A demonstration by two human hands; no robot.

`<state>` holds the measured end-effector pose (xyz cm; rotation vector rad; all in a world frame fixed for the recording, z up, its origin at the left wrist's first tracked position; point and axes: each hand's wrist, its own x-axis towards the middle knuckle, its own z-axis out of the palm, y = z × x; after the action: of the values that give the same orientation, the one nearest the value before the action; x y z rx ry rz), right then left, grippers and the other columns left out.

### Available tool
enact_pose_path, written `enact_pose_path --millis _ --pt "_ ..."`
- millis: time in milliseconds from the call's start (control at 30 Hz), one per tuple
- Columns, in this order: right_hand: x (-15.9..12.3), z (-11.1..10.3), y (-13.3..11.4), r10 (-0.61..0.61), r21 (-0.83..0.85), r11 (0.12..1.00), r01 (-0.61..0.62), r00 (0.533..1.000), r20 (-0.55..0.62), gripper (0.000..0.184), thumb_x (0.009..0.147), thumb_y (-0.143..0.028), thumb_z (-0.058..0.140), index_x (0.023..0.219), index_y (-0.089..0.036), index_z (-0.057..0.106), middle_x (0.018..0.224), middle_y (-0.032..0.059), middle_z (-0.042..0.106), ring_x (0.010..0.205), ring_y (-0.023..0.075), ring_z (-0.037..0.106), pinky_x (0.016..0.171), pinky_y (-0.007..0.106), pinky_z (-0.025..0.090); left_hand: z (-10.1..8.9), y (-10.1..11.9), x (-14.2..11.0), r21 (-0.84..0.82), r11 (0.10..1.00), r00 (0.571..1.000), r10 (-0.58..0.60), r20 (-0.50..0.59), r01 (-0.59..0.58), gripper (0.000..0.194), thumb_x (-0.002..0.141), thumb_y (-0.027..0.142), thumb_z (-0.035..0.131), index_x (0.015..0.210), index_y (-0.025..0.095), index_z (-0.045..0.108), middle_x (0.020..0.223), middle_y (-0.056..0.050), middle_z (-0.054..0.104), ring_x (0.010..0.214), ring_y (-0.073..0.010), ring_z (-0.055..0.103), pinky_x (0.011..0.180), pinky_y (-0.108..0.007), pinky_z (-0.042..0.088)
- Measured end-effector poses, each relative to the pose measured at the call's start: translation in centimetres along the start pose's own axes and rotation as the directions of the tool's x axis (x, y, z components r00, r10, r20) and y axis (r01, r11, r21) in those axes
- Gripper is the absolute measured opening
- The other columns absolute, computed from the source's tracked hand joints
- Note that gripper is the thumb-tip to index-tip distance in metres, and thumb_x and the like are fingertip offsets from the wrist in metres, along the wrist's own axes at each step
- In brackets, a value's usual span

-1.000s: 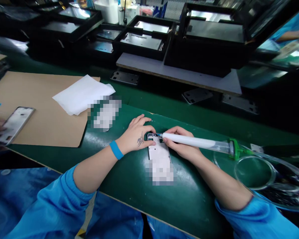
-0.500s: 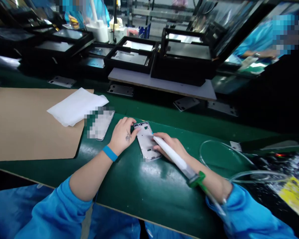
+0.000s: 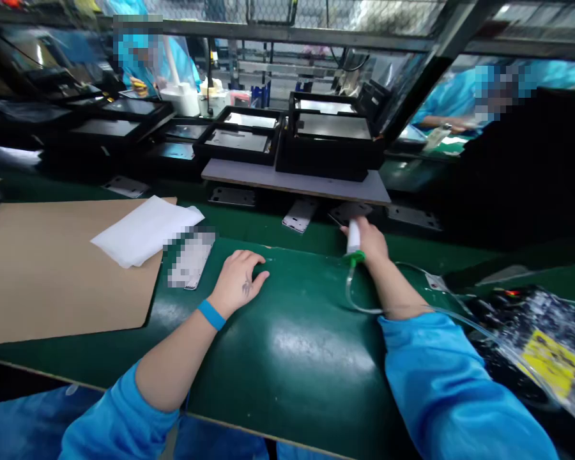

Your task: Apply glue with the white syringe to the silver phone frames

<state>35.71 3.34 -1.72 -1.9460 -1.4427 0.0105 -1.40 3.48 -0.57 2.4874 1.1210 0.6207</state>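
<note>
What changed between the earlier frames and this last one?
The metal phone frame is no longer under the hands: it now lies further out, beyond the green work mat. The left hand has let go and rests empty on the mat. The right hand has moved outward, still gripping the white dispensing syringe, its clear tube trailing. The white sheet stayed on the brown cardboard.

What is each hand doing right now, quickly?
Left hand: open, resting on the green mat, holding nothing.
Right hand: closed, holding the white dispensing syringe.
</note>
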Motion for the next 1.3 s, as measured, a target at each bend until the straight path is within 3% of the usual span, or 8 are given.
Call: enact_pose_path --millis 267,433,533,633,733,900,1100,1300 --pt "-0.7 -2.8 8.1 0.030 0.085 0.996 -0.010 0.971 -0.236 0.040 0.061 -0.059 0.088 0.086 -0.038 0.065 0.060 0.0077 0.063 0.062 0.0393 0.067 0.050 0.048 0.041 0.8 0.2 -0.5 -0.012 1.000 1.000 -0.006 -0.007 0.006 0.025 0.093 0.035 0.065 0.111 0.017 0.069 0.111 -0.011 0.072 0.110 -0.0315 0.063 0.097 -0.049 0.053" --pt "-3.5 -3.9 6.3 0.158 0.033 0.987 -0.154 0.968 -0.195 0.050 0.069 -0.053 0.084 0.114 -0.037 0.068 0.083 0.0153 0.074 0.085 0.0475 0.074 0.064 0.058 0.051 0.5 0.3 -0.4 -0.019 1.000 0.999 -0.021 -0.035 0.021 0.024 0.096 0.034 0.062 0.111 0.017 0.068 0.109 -0.010 0.072 0.105 -0.0301 0.065 0.095 -0.047 0.054" --pt "-8.4 -4.2 3.0 -0.069 0.089 0.994 0.071 0.997 -0.026 0.048 0.081 -0.046 0.079 0.126 -0.038 0.062 0.094 0.0158 0.074 0.087 0.0398 0.075 0.071 0.052 0.056 0.3 0.7 -0.4 -0.035 0.999 0.997 -0.024 -0.068 0.022 0.022 0.100 0.030 0.053 0.113 0.017 0.066 0.112 -0.010 0.071 0.105 -0.0280 0.065 0.095 -0.045 0.055" --pt "-12.8 -3.9 -1.2 -0.605 0.326 0.783 0.529 0.769 0.205 0.049 0.078 -0.039 0.083 0.122 -0.032 0.062 0.109 0.0121 0.074 0.104 0.0378 0.074 0.083 0.053 0.061 0.3 1.6 -0.5 -0.083 0.996 0.998 0.029 -0.060 -0.034 0.025 0.102 0.025 0.046 0.117 0.017 0.065 0.113 -0.011 0.071 0.105 -0.0265 0.067 0.095 -0.044 0.055" --pt "-14.4 -2.9 -4.9 -0.766 0.385 0.642 0.663 0.564 0.308 0.045 0.083 -0.037 0.081 0.123 -0.029 0.064 0.104 0.0088 0.077 0.119 0.0375 0.069 0.097 0.057 0.056 0.3 3.1 -1.0 -0.146 0.988 0.995 0.058 0.085 -0.045 0.028 0.103 0.027 0.047 0.124 0.017 0.063 0.100 -0.008 0.074 0.093 -0.0252 0.070 0.084 -0.040 0.056" --pt "-14.2 -1.0 -7.2 -0.636 0.530 0.733 0.427 0.707 0.310 0.037 0.097 -0.048 0.061 0.127 -0.026 0.057 0.113 0.0132 0.076 0.111 0.0327 0.073 0.092 0.052 0.058 -0.1 4.7 -1.6 -0.297 0.955 0.930 0.126 0.346 -0.019 0.037 0.106 0.037 0.048 0.138 0.019 0.054 0.078 0.000 0.073 0.066 -0.0191 0.068 0.063 -0.031 0.050" --pt "-14.6 0.3 -7.5 -0.172 0.773 0.627 -0.100 0.950 0.262 0.061 0.098 -0.077 0.035 0.134 -0.029 0.043 0.100 0.0089 0.074 0.109 0.0299 0.073 0.093 0.049 0.058 0.9 3.2 -0.9 -0.111 0.993 0.993 0.048 0.112 -0.035 0.073 0.082 0.068 0.075 0.130 0.016 0.057 0.115 -0.014 0.071 0.113 -0.0343 0.066 0.097 -0.051 0.054" --pt "-13.3 0.3 -7.2 0.078 0.700 0.607 -0.375 0.905 0.418 0.044 0.089 -0.066 0.064 0.106 -0.026 0.064 0.066 -0.0015 0.061 0.056 0.0179 0.059 0.051 0.031 0.048 1.9 2.8 -1.0 -0.061 0.994 0.968 0.100 0.231 -0.088 0.077 0.076 0.076 0.077 0.132 0.023 0.065 0.158 -0.018 0.044 0.157 -0.0482 0.023 0.124 -0.070 0.026"
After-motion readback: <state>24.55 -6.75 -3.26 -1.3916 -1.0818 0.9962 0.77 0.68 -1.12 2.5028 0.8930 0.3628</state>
